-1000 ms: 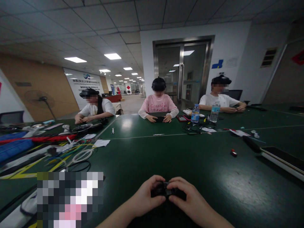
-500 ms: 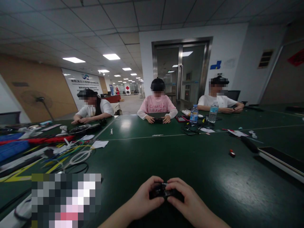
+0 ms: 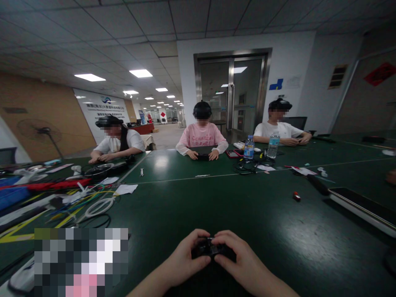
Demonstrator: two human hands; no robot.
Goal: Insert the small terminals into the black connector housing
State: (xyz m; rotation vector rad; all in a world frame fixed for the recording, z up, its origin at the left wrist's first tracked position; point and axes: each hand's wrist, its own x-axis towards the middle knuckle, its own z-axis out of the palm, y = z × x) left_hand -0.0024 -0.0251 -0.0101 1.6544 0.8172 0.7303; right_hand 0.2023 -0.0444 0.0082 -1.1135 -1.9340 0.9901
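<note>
A small glossy black device, shaped like a game controller, sits low in the middle of the head view. My left hand wraps around its left end, fingers over the far side and thumb along the near edge. On the other end, my right hand grips it the same way, with its fingers reaching over the top. The fingertips of both hands almost meet at the middle. Much of the device is hidden by my fingers, and its details are too dark to read. Under it lies the dark green tabletop.
Cables, paper and tools crowd the left side. A long black-and-white device lies at right, near a small red object. Water bottles stand farther back. Several people wearing headsets sit across, one in a pink shirt.
The view has turned slightly right, so the surroundings sit farther left. Both hands keep hold of the black device, with only a slight shift in the fingers.
</note>
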